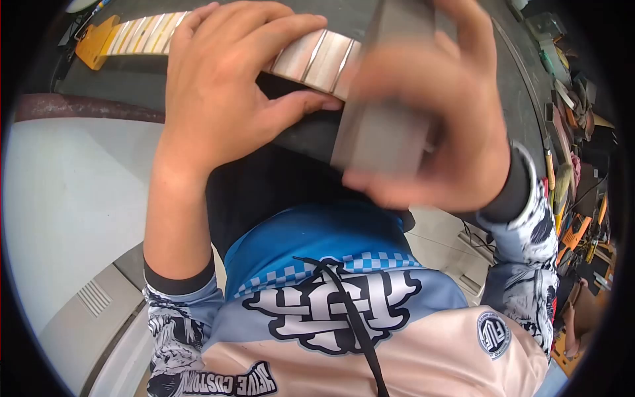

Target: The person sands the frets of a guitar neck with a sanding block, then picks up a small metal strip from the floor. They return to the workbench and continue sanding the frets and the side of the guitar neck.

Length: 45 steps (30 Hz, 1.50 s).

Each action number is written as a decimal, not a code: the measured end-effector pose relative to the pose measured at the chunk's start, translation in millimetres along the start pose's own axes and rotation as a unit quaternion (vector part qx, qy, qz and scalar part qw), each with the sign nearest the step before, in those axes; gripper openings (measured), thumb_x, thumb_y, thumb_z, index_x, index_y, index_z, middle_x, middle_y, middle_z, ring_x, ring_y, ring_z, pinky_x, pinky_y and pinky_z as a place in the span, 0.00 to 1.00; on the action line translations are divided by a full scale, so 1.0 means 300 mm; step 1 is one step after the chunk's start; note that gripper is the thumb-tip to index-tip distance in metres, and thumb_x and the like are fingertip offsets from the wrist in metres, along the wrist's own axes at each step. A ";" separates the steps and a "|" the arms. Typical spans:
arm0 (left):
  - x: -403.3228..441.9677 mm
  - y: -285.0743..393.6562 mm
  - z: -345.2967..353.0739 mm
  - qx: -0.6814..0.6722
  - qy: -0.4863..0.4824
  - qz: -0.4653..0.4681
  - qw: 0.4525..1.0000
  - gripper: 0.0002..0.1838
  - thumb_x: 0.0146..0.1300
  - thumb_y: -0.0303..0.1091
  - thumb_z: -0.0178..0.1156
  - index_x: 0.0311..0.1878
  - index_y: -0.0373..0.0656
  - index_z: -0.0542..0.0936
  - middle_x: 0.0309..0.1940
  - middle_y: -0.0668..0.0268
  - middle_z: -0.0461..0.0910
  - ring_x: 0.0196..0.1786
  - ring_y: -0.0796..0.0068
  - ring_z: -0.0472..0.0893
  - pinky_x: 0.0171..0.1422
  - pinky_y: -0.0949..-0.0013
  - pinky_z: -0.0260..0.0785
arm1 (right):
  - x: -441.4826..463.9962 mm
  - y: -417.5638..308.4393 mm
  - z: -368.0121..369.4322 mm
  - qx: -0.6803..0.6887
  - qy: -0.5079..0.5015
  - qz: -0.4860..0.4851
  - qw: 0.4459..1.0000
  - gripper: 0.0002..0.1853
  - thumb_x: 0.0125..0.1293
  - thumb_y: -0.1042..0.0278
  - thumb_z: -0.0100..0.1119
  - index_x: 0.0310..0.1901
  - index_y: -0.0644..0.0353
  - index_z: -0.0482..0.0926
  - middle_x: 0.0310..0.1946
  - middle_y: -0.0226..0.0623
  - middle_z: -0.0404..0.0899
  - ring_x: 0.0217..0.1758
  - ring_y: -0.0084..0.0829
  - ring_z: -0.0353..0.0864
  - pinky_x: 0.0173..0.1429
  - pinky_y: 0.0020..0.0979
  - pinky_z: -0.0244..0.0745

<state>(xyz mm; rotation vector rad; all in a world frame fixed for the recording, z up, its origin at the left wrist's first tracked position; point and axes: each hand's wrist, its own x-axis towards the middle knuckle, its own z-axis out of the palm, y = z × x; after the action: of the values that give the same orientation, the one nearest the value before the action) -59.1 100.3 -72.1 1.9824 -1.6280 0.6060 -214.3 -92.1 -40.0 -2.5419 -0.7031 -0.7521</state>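
A guitar neck [316, 61] lies across the dark bench, its yellow-orange headstock [96, 44] at the far left. Pale strips show between the metal frets. My left hand [221, 73] grips the neck from above, fingers over the far edge and thumb along the near edge. To its right, my right hand [456, 119] is wrapped round a long grey rectangular block [387, 135], smeared by motion. The block crosses over the right part of the neck and hides it. Whether its underside touches the frets, I cannot tell.
The dark bench top [132, 79] runs beneath the neck. A white panel [79, 192] stands at the left. Many hand tools, some with orange handles [574, 231], crowd the right side. A black cord [360, 331] hangs from my printed shirt.
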 end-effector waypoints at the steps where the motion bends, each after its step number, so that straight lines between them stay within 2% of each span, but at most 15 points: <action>1: -0.005 -0.006 0.006 0.010 0.001 0.001 1.000 0.28 0.47 0.42 0.77 0.54 0.45 0.85 0.53 0.64 0.85 0.57 0.59 0.82 0.69 0.52 0.63 | 0.005 0.005 -0.013 -0.009 -0.029 0.013 0.999 0.36 0.53 0.55 0.83 0.62 0.53 0.78 0.65 0.47 0.63 0.65 0.47 0.72 0.68 0.49 0.73; 3: -0.010 -0.003 0.010 0.013 0.006 0.010 1.000 0.28 0.47 0.42 0.77 0.54 0.46 0.85 0.53 0.64 0.85 0.57 0.59 0.82 0.70 0.53 0.63 | 0.029 0.045 -0.084 -0.045 -0.056 0.131 0.989 0.40 0.52 0.56 0.83 0.64 0.56 0.74 0.65 0.46 0.65 0.63 0.47 0.74 0.67 0.48 0.74; 7: -0.014 -0.049 0.011 0.024 0.001 0.028 0.999 0.29 0.48 0.47 0.78 0.55 0.48 0.86 0.53 0.65 0.85 0.58 0.58 0.82 0.70 0.53 0.63 | 0.052 -0.081 0.067 0.053 0.120 0.111 0.985 0.39 0.51 0.56 0.83 0.64 0.57 0.74 0.63 0.46 0.69 0.64 0.47 0.71 0.66 0.47 0.75; 8: -0.010 -0.028 0.009 0.014 -0.002 0.022 1.000 0.29 0.49 0.47 0.77 0.55 0.46 0.85 0.53 0.64 0.85 0.58 0.58 0.82 0.70 0.52 0.63 | 0.029 -0.034 0.032 0.028 0.057 0.059 0.996 0.40 0.50 0.57 0.83 0.64 0.58 0.74 0.62 0.46 0.70 0.65 0.47 0.71 0.68 0.47 0.73; 10: 0.015 0.029 -0.004 -0.004 0.001 0.011 1.000 0.28 0.51 0.46 0.76 0.55 0.44 0.85 0.54 0.63 0.85 0.58 0.57 0.82 0.70 0.52 0.63 | 0.014 0.066 -0.085 0.063 -0.048 0.097 0.992 0.41 0.49 0.59 0.84 0.64 0.59 0.73 0.62 0.46 0.72 0.69 0.48 0.70 0.72 0.48 0.68; 13: 0.010 0.005 0.006 -0.010 0.018 0.005 1.000 0.31 0.49 0.48 0.77 0.56 0.45 0.85 0.53 0.64 0.85 0.58 0.58 0.82 0.71 0.51 0.62 | 0.027 0.034 -0.132 0.171 -0.084 0.111 0.975 0.39 0.50 0.61 0.83 0.64 0.60 0.74 0.63 0.47 0.71 0.70 0.47 0.70 0.76 0.50 0.63; 15: 0.014 0.024 0.004 -0.016 0.005 -0.008 1.000 0.36 0.42 0.52 0.80 0.58 0.50 0.86 0.53 0.66 0.85 0.58 0.60 0.82 0.72 0.49 0.62 | -0.011 0.083 -0.097 0.015 -0.018 0.081 0.996 0.38 0.54 0.61 0.81 0.65 0.57 0.73 0.63 0.45 0.70 0.68 0.44 0.71 0.74 0.47 0.65; 17: 0.019 0.034 0.006 -0.018 -0.002 -0.005 1.000 0.36 0.43 0.52 0.79 0.58 0.50 0.85 0.53 0.66 0.85 0.58 0.60 0.82 0.72 0.49 0.61 | -0.052 0.236 -0.118 -0.136 0.036 0.092 0.986 0.38 0.57 0.61 0.80 0.67 0.55 0.70 0.58 0.42 0.71 0.65 0.38 0.72 0.70 0.41 0.69; 19: 0.023 0.046 0.001 -0.012 -0.010 -0.007 1.000 0.37 0.44 0.53 0.79 0.59 0.50 0.85 0.53 0.67 0.85 0.59 0.62 0.81 0.72 0.48 0.60 | -0.053 0.226 -0.150 0.008 0.092 0.231 0.969 0.40 0.59 0.60 0.80 0.69 0.54 0.67 0.52 0.36 0.73 0.62 0.33 0.73 0.65 0.36 0.72; 22: 0.024 0.072 0.006 -0.013 -0.014 -0.007 1.000 0.37 0.44 0.53 0.79 0.60 0.51 0.85 0.53 0.67 0.85 0.59 0.62 0.81 0.73 0.48 0.60 | -0.071 0.166 -0.142 0.236 0.148 0.287 0.916 0.40 0.63 0.59 0.77 0.71 0.53 0.64 0.50 0.31 0.73 0.58 0.27 0.75 0.62 0.31 0.73; 25: 0.037 0.067 0.037 -0.002 -0.030 -0.012 0.999 0.39 0.44 0.57 0.79 0.61 0.51 0.84 0.54 0.67 0.84 0.59 0.62 0.81 0.74 0.47 0.59 | -0.125 0.274 -0.128 0.236 0.158 0.306 0.909 0.35 0.70 0.61 0.70 0.73 0.53 0.62 0.51 0.30 0.72 0.55 0.24 0.74 0.61 0.29 0.73; 28: 0.041 0.068 0.049 0.006 -0.048 -0.009 0.999 0.40 0.45 0.60 0.78 0.62 0.50 0.84 0.55 0.66 0.83 0.60 0.62 0.80 0.74 0.46 0.58 | -0.128 0.309 -0.121 0.419 0.269 0.341 0.798 0.35 0.73 0.60 0.65 0.76 0.55 0.60 0.53 0.32 0.73 0.53 0.24 0.75 0.59 0.27 0.73; 31: 0.046 0.061 0.041 0.010 -0.057 -0.002 0.998 0.43 0.45 0.63 0.77 0.64 0.49 0.83 0.56 0.64 0.83 0.62 0.59 0.80 0.75 0.45 0.58 | -0.122 0.283 -0.166 0.349 0.193 0.361 0.843 0.35 0.73 0.61 0.64 0.76 0.56 0.60 0.54 0.32 0.74 0.53 0.24 0.76 0.58 0.26 0.74; 38: 0.060 0.033 0.003 0.006 -0.064 0.030 0.997 0.51 0.43 0.71 0.72 0.67 0.47 0.80 0.57 0.60 0.82 0.66 0.49 0.78 0.75 0.39 0.59 | -0.077 0.311 -0.088 0.368 0.242 0.362 0.822 0.37 0.72 0.61 0.66 0.76 0.56 0.59 0.54 0.32 0.73 0.54 0.25 0.76 0.58 0.26 0.74; 45: 0.057 0.015 0.034 -0.019 -0.061 0.022 0.998 0.45 0.45 0.72 0.70 0.59 0.47 0.85 0.47 0.64 0.82 0.52 0.58 0.82 0.67 0.46 0.67 | -0.070 0.284 -0.090 0.378 0.167 0.347 0.842 0.39 0.67 0.64 0.74 0.74 0.53 0.63 0.52 0.34 0.72 0.56 0.28 0.74 0.64 0.34 0.72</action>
<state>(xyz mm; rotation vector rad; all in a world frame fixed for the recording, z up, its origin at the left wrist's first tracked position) -60.0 80.2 -68.9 1.9956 -1.7476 0.4749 -191.9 -180.6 -50.6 -1.6659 0.0812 -0.4880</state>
